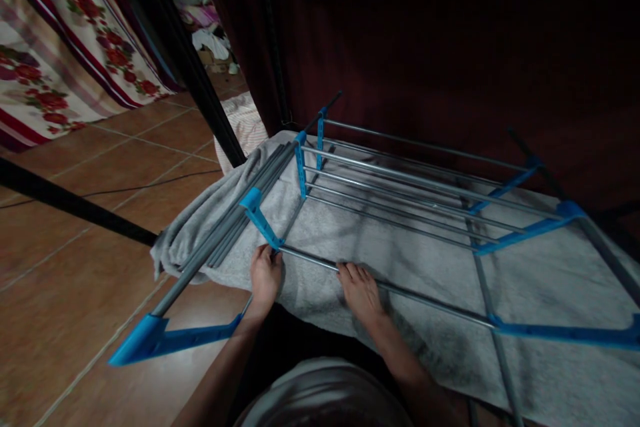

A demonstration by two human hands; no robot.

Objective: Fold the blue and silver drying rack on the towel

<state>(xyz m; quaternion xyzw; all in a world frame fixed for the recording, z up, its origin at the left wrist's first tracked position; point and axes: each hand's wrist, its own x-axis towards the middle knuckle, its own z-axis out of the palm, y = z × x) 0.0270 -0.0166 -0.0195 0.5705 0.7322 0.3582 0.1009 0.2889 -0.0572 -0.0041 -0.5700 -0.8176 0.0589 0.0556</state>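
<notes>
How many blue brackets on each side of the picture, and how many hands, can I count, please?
Blue brackets, picture's left side: 4
Blue brackets, picture's right side: 3
Hands: 2 (left hand, right hand)
Total: 9

A floral curtain (83, 47) borders the tiled floor (117, 157).

Left hand (267, 277) curled, right hand (360, 287) palm-down

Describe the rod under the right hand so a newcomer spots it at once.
On the gray cloth sits a metal frame. Along its near side, a silver rod runs right from the blue bracket by the left hand, under the right hand. Of the frame's crosswise rods, it lies nearest the person.
</notes>
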